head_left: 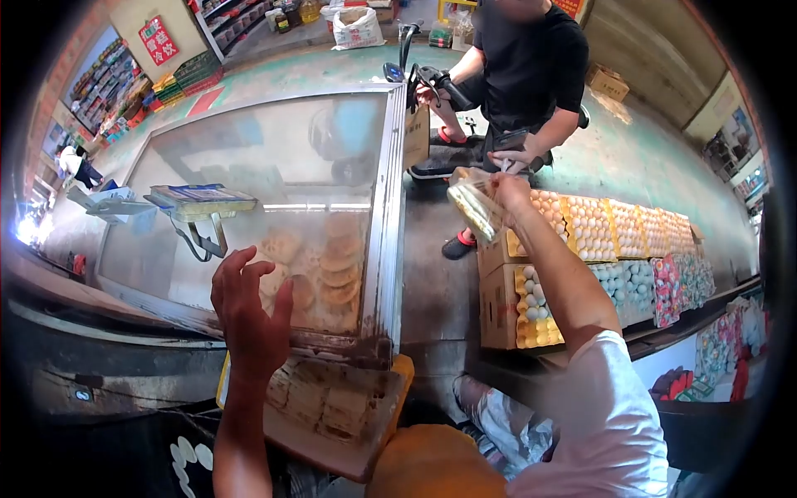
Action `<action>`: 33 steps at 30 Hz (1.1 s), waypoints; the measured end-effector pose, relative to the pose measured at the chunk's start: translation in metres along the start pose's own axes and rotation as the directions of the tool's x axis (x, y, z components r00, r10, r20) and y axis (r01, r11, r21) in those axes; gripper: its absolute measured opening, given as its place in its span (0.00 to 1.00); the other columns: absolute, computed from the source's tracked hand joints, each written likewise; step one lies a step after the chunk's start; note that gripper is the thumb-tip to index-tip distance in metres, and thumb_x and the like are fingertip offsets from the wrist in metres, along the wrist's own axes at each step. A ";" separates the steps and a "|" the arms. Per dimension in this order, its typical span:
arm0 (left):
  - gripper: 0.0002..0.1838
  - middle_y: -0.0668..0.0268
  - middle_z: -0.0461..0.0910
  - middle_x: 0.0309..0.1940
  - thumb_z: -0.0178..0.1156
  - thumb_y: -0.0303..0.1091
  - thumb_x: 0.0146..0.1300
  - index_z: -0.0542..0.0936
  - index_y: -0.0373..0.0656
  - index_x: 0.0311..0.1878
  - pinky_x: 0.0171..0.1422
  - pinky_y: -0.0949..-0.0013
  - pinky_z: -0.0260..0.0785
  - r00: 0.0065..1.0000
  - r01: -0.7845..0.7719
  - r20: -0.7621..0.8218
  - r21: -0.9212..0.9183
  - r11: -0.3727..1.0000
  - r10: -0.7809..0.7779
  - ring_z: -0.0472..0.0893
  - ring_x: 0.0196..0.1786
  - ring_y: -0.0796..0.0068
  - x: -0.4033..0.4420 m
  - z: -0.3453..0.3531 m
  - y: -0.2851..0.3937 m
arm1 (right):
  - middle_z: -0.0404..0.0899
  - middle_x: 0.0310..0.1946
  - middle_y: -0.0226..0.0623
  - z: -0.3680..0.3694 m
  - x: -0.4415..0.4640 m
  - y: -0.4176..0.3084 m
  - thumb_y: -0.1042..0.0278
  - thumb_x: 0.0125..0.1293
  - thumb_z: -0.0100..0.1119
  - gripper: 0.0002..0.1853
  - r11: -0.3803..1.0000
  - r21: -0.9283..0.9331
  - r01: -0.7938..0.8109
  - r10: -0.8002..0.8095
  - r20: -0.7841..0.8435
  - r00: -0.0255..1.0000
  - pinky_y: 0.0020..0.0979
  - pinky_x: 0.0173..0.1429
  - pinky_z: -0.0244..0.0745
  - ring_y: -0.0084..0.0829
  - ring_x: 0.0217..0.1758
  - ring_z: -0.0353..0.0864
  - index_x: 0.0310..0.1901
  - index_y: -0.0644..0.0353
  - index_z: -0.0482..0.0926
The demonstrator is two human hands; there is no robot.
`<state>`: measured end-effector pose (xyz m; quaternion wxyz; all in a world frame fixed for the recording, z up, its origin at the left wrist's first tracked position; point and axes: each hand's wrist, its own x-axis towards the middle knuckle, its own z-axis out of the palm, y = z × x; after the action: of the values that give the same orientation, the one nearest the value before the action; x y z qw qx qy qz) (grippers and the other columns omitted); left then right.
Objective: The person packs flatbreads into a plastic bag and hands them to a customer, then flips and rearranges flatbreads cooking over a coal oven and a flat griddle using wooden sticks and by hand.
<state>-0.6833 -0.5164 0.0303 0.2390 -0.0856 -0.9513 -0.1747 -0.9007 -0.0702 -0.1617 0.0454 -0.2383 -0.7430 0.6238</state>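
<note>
Between the glass case [383, 207] and the egg trays [538, 335], the wearer's right hand [510, 192] pinches a plastic bag [473, 207] — best gripped firmly until the other person's hand [516, 156] (contact is unclear) has it secure — while the left hand [256, 311], fingers spread, hovers empty before flatbreads [339, 267].

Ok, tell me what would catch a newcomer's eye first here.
Probably the clear bag of pale flat pieces near the centre, held in the right hand by a person in black. Next come the rows of eggs to the right, stacked in yellow trays. To the left, round flatbreads show through a large glass case, with the left hand raised in front.
</note>
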 end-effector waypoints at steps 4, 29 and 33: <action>0.14 0.56 0.73 0.58 0.65 0.26 0.55 0.75 0.41 0.45 0.70 0.52 0.57 1.000 -0.002 -0.013 -0.005 1.000 0.002 0.68 0.64 0.53 0.000 -0.001 0.000 | 0.77 0.29 0.38 0.002 -0.014 -0.006 0.71 0.61 0.58 0.06 0.947 0.293 -0.133 0.141 -0.004 0.990 0.42 0.34 0.83 0.35 0.31 0.80 0.33 0.64 0.76; 0.17 0.56 0.76 0.45 0.67 0.37 0.49 0.77 0.41 0.41 0.64 0.50 0.61 0.941 -0.101 -0.331 -0.085 0.991 0.067 0.72 0.57 0.52 -0.009 0.033 -0.035 | 0.82 0.35 0.36 -0.102 0.158 0.073 0.60 0.65 0.56 0.13 -0.010 -0.701 0.714 -0.656 0.543 0.524 0.37 0.45 0.77 0.33 0.39 0.81 0.44 0.58 0.81; 0.19 0.59 0.74 0.47 0.67 0.36 0.44 0.76 0.43 0.41 0.58 0.52 0.61 0.795 -0.171 -0.605 -0.152 0.973 0.045 0.71 0.54 0.56 -0.034 0.012 -0.023 | 0.68 0.65 0.46 -0.039 0.042 0.069 0.62 0.69 0.58 0.35 0.765 -0.341 0.546 -0.479 0.264 0.837 0.37 0.72 0.60 0.37 0.67 0.67 0.71 0.67 0.55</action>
<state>-0.6647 -0.5353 -0.0030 0.5265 -0.1041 -0.7984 -0.2730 -0.9027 -0.0106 -0.2283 0.1041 0.0214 -0.8928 0.4376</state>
